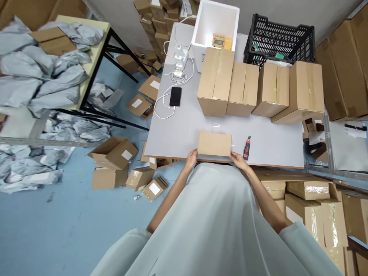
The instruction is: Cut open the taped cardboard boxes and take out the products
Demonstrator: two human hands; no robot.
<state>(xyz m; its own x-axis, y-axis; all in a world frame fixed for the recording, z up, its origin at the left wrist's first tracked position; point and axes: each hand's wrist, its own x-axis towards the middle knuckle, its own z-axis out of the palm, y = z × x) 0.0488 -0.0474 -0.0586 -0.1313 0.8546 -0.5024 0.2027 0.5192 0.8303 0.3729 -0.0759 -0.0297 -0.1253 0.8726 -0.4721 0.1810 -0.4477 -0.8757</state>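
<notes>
Cardboard box (pixel 214 143) between both hands

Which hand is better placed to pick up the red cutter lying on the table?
Right. The right hand holds the small box's right edge, close beside the red cutter; the left hand is across the box.

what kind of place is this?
Likely a packing or shipping room. Both hands, left hand and right hand, grip a small box at the table edge, with bigger boxes lined up behind it. Grey mailer bags are heaped on the left and labelled cartons litter the floor.
</notes>
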